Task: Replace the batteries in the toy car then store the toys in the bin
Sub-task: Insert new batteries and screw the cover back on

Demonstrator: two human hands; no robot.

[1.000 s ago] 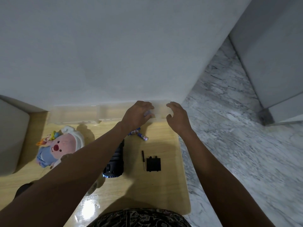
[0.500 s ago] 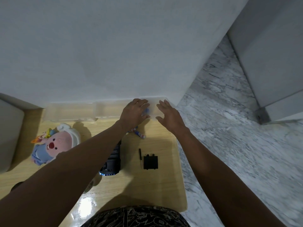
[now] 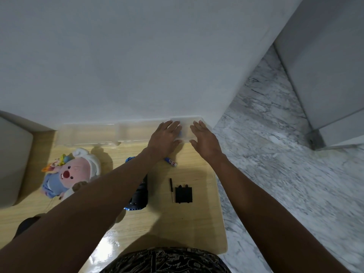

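Toy car [image 3: 138, 196] 1, hands 2, battery [image 3: 171, 162] 1

Worktop [image 3: 187, 223]: light yellow wood grain. Plush toy [image 3: 71, 174]: pink face, red nose, white hood, blue body. Toy car [image 3: 138, 196]: black with blue trim. Battery cover [image 3: 183, 194]: black. Battery [image 3: 171, 162]: blue and white. Floor [image 3: 285, 174]: grey-white marble veining. Wall [image 3: 137, 56]: plain white.

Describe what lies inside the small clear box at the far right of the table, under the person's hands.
Through the small clear box, only a blue patch shows beside the left hand, possibly batteries. The left hand and right hand cover most of it, so the contents cannot be made out.
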